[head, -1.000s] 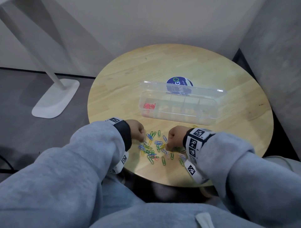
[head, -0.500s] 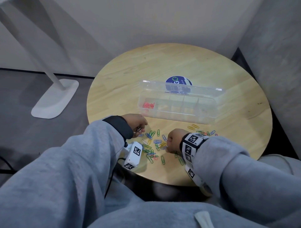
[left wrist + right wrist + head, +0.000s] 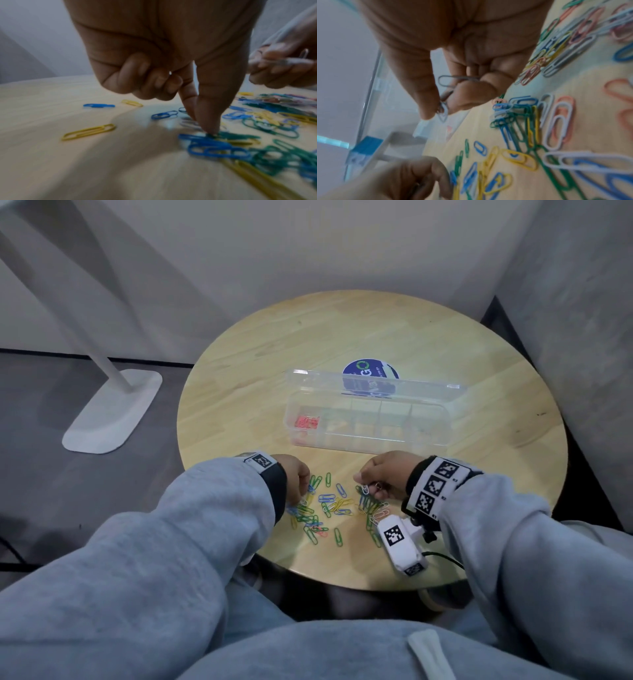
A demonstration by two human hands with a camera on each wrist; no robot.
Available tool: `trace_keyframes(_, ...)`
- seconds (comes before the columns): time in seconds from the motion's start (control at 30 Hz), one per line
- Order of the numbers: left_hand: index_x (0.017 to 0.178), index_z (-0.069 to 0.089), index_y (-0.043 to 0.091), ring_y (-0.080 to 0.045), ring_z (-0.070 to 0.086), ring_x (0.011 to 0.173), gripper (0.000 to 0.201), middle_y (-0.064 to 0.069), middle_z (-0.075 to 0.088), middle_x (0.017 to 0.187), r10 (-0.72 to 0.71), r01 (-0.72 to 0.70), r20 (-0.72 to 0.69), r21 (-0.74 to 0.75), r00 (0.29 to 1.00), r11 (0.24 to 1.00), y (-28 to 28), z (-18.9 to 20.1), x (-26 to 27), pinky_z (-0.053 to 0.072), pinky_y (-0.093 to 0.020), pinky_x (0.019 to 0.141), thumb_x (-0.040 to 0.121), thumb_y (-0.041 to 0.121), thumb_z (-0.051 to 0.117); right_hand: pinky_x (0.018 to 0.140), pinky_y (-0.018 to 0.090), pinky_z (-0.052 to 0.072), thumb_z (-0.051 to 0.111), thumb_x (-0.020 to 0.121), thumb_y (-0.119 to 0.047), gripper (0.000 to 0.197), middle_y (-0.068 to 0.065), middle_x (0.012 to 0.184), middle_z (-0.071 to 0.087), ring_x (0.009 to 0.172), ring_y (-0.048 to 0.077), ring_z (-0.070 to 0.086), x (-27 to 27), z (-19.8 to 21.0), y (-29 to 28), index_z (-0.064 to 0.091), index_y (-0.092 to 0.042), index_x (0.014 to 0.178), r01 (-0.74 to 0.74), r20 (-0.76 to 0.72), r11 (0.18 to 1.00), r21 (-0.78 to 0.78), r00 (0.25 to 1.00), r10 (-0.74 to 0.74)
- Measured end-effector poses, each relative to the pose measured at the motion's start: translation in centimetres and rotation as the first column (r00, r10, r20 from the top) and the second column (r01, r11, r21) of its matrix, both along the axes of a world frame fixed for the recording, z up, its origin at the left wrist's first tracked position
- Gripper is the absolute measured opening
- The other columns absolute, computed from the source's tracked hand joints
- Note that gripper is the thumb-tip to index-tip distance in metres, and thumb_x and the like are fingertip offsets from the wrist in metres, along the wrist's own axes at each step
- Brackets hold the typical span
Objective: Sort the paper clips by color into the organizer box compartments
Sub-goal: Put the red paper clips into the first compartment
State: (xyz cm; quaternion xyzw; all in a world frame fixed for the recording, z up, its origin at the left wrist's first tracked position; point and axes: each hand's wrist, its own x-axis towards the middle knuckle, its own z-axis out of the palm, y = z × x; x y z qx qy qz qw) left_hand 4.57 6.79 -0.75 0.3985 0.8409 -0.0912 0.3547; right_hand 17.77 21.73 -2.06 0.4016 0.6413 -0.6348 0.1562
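Since half a second ago the right hand [image 3: 383, 474] has lifted from the paper clips [image 3: 329, 508] with several white clips [image 3: 443, 109] pinched, while the left hand [image 3: 296, 477] has dropped, thumb and forefinger closing on the pile, hold unclear. Advice: grip firmly and carry to a vacant compartment. The organizer box [image 3: 368, 436], just beyond the pile, holds red clips [image 3: 306, 421] in its leftmost compartment only.

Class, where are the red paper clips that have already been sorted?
In the head view, the red paper clips lie in the leftmost compartment of the clear organizer box, beyond the loose pile and both hands.
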Motion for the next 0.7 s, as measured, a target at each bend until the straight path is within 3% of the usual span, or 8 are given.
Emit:
trace_keyframes(0.1,0.072,0.054,0.024,-0.017,0.05,0.076,0.015,0.007,0.055,0.08,-0.001,0.001,-0.013,-0.004,1.0,1.0,-0.1,-0.5,0.0,0.033,-0.017,0.05,0.078,0.012,0.061,0.036,0.016,0.042,0.059,0.088,-0.001,0.017,0.006,0.051,0.048,0.034,0.009,0.045,0.3,0.2,0.2,0.053,-0.006,0.073,0.108,-0.06,0.986,-0.124,0.991,-0.116)
trace_keyframes(0.17,0.068,0.052,0.022,-0.017,0.049,0.076,0.016,0.005,0.056,0.08,0.015,-0.014,-0.02,0.008,1.0,1.0,-0.2,-0.8,-0.1,0.038,-0.018,0.061,0.079,0.014,0.061,0.036,0.015,0.044,0.055,0.09,0.0,0.014,0.007,0.061,0.045,0.033,0.006,0.046,0.5,0.3,0.2,0.055,-0.004,0.078,0.151,-0.08,0.971,-0.184,0.983,-0.167)
trace_keyframes(0.3,0.061,0.048,0.021,-0.017,0.049,0.075,0.022,0.002,0.057,0.079,0.065,-0.065,0.011,0.017,0.998,0.998,-0.4,-1.1,0.1,0.041,-0.022,0.068,0.079,0.016,0.058,0.04,0.013,0.045,0.045,0.095,0.0,0.022,0.007,0.068,0.044,0.049,0.01,0.044,0.7,0.6,0.0,0.059,-0.001,0.078,0.235,-0.081,0.933,-0.273,0.961,-0.266)
trace_keyframes(0.43,0.059,0.048,0.019,-0.014,0.047,0.06,0.023,0.005,0.052,0.061,0.207,-0.221,0.145,0.085,0.968,0.972,-0.6,-0.5,-0.2,0.039,-0.02,0.055,0.077,0.009,0.06,0.037,0.016,0.047,0.042,0.096,-0.004,0.026,0.009,0.069,0.045,0.033,0.009,0.051,1.0,0.7,0.2,0.054,-0.001,0.073,0.345,-0.058,0.869,-0.356,0.92,-0.389)
trace_keyframes(0.57,0.055,0.046,0.015,-0.015,0.041,0.052,0.029,-0.001,0.053,0.052,0.307,-0.381,0.369,0.147,0.877,0.913,-0.2,0.5,-0.9,0.035,-0.02,0.054,0.077,-0.001,0.058,0.033,0.019,0.047,0.039,0.094,-0.001,0.028,0.007,0.04,0.044,0.047,0.02,0.044,1.0,0.8,0.2,0.044,-0.003,0.067,0.467,-0.027,0.787,-0.404,0.853,-0.521)
trace_keyframes(0.63,0.055,0.043,0.012,-0.014,0.038,0.045,0.024,0.002,0.049,0.041,0.352,-0.469,0.449,0.179,0.821,0.865,0.0,0.8,-0.8,0.031,-0.015,0.046,0.07,0.0,0.059,0.032,0.018,0.045,0.037,0.093,0.0,0.029,0.008,0.037,0.044,0.035,0.02,0.048,1.2,1.0,0.1,0.044,-0.003,0.065,0.469,-0.024,0.788,-0.399,0.854,-0.52)
trace_keyframes(0.7,0.059,0.043,0.011,-0.012,0.038,0.038,0.018,-0.004,0.046,0.047,0.391,-0.552,0.525,0.189,0.756,0.812,0.3,0.9,-0.5,0.028,-0.012,0.04,0.07,0.001,0.053,0.032,0.018,0.045,0.037,0.092,0.0,0.027,0.009,0.042,0.049,0.03,0.016,0.052,1.4,1.2,0.0,0.047,-0.001,0.067,0.431,-0.031,0.829,-0.356,0.881,-0.472)
